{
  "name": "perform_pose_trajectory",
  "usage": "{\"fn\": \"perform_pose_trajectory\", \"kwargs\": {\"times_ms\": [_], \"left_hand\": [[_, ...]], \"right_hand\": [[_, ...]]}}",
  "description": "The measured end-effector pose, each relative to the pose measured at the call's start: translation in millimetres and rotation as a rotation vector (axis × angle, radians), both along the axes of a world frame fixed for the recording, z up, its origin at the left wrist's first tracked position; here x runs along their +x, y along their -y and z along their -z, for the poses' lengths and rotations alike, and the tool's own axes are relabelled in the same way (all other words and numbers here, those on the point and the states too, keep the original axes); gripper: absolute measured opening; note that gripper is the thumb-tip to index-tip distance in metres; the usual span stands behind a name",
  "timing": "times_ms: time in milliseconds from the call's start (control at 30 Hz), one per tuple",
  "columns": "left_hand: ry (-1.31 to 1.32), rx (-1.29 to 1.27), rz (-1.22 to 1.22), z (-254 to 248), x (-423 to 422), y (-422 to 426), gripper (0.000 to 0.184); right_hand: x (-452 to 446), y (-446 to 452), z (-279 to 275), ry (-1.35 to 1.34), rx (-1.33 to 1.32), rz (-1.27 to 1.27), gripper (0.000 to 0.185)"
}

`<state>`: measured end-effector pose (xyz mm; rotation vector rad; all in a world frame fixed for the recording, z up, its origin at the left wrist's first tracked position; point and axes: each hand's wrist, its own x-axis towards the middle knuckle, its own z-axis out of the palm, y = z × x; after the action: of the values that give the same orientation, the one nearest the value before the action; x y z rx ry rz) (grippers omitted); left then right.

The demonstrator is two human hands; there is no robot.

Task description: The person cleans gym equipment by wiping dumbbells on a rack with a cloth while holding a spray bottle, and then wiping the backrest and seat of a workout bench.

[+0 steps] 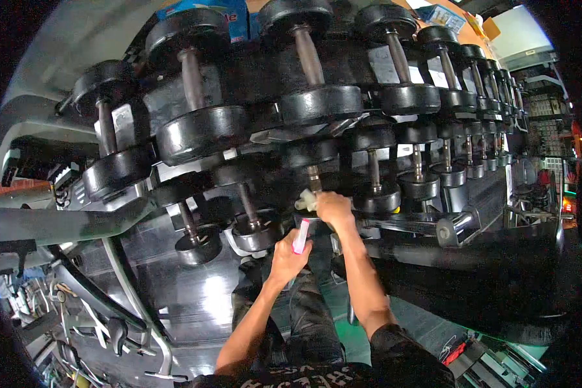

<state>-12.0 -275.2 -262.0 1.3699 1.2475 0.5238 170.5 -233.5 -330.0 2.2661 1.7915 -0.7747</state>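
Note:
My right hand (334, 209) is closed on a crumpled off-white cloth (306, 200). The cloth is at the near end of a black dumbbell (311, 154) in the lower row, just below its metal handle (314, 177). Whether it touches the dumbbell's near head I cannot tell, as my hand and the cloth cover much of that end. Lower and to the left, my left hand (287, 260) grips a slim white object with pink edges (301, 237); its kind is unclear. Another lower dumbbell (257, 231) is close to my left hand.
Large black dumbbells (200, 132) fill the upper row of the rack. A rounded rail end (451, 231) juts out at the right. Gym machine frames (126, 275) stand on the left. A blue box (236, 18) sits behind the rack.

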Motion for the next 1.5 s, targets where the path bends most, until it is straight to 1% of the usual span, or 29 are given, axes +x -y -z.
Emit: {"fn": "perform_pose_trajectory", "kwargs": {"times_ms": [67,100,133,200,233,267,333,400,467,533,600,633,667,733,800,867,900,933,1000,1033,1067,1133,1200,1267,1300,1367,1400,1467,1500], "left_hand": [[0.007,0.040,-0.011,-2,-8,-2,0.019],[-0.026,0.019,-0.018,-4,-13,-5,0.019],[-0.058,-0.001,-0.028,-4,-17,-7,0.018],[-0.009,0.050,-0.063,12,-26,-6,0.017],[-0.026,0.017,-0.078,13,-30,-6,0.016],[-0.044,-0.015,-0.091,15,-33,-8,0.016],[-0.046,-0.121,-0.104,16,-36,-9,0.016],[-0.023,-0.130,-0.128,16,-38,-9,0.016],[-0.024,-0.153,-0.120,17,-39,-8,0.016],[-0.019,-0.165,-0.109,12,-33,-12,0.016],[-0.036,-0.101,-0.087,6,-29,-14,0.016],[-0.002,-0.132,-0.079,10,-27,-14,0.016],[-0.004,-0.129,-0.078,13,-27,-13,0.016],[0.004,-0.048,-0.063,4,-27,-14,0.015],[0.008,-0.063,-0.068,10,-31,-14,0.015],[-0.028,-0.141,-0.088,17,-35,-14,0.015],[-0.028,-0.143,-0.092,17,-36,-15,0.015],[-0.031,-0.172,-0.101,15,-37,-17,0.015],[-0.036,-0.208,-0.111,12,-38,-17,0.016],[-0.019,-0.186,-0.115,11,-38,-17,0.016],[-0.002,-0.163,-0.120,10,-37,-18,0.016],[0.015,-0.148,-0.116,6,-35,-19,0.016],[0.028,-0.128,-0.110,4,-35,-23,0.016],[0.013,-0.148,-0.101,3,-37,-24,0.017],[0.010,-0.151,-0.098,-1,-38,-26,0.017],[-0.067,-0.179,-0.082,-10,-40,-31,0.016],[-0.067,-0.180,-0.080,-8,-41,-29,0.016],[-0.057,0.078,-0.059,-2,-43,-27,0.022],[-0.057,0.079,-0.059,-4,-44,-28,0.022]], "right_hand": [[-7,-16,-33,0.009,0.024,0.154,0.025],[-17,-20,-53,0.044,0.105,0.273,0.035],[-13,-21,-45,0.046,0.102,0.269,0.035],[0,-22,-12,-0.144,0.237,0.611,0.044],[0,-20,5,-0.185,0.323,0.676,0.044],[1,-15,42,-0.438,0.536,0.680,0.045],[-15,-9,41,-0.307,0.470,0.551,0.045],[-10,-6,34,-0.365,0.484,0.570,0.049],[2,9,18,-0.253,0.376,0.274,0.046],[8,16,-1,-0.250,0.275,0.242,0.042],[10,13,-9,-0.191,-0.035,0.181,0.037],[10,4,5,-0.015,-0.050,0.237,0.038],[15,-3,17,-0.018,-0.047,0.237,0.038],[16,-22,18,-0.150,0.141,0.717,0.036],[3,-28,20,-0.387,0.390,0.660,0.046],[-10,-25,20,-0.410,0.333,0.705,0.049],[-4,-16,24,-0.426,0.389,0.590,0.047],[0,-10,17,-0.426,0.385,0.587,0.047],[9,5,3,-0.290,0.227,0.274,0.041],[13,10,-1,-0.145,0.059,0.128,0.033],[13,10,-3,-0.144,0.059,0.127,0.033],[3,-1,-32,-0.050,-0.222,-0.008,0.036],[-10,-17,-42,-0.040,-0.262,0.007,0.036],[-24,-24,-36,-0.091,0.218,-0.003,0.034],[-28,-26,-27,-0.094,0.216,0.001,0.034],[-30,-25,3,0.083,0.631,-0.168,0.034],[-27,-18,14,0.084,0.630,-0.166,0.034],[-18,-3,29,0.127,0.347,-0.362,0.035],[-22,-2,24,0.161,0.474,-0.376,0.032]]}}
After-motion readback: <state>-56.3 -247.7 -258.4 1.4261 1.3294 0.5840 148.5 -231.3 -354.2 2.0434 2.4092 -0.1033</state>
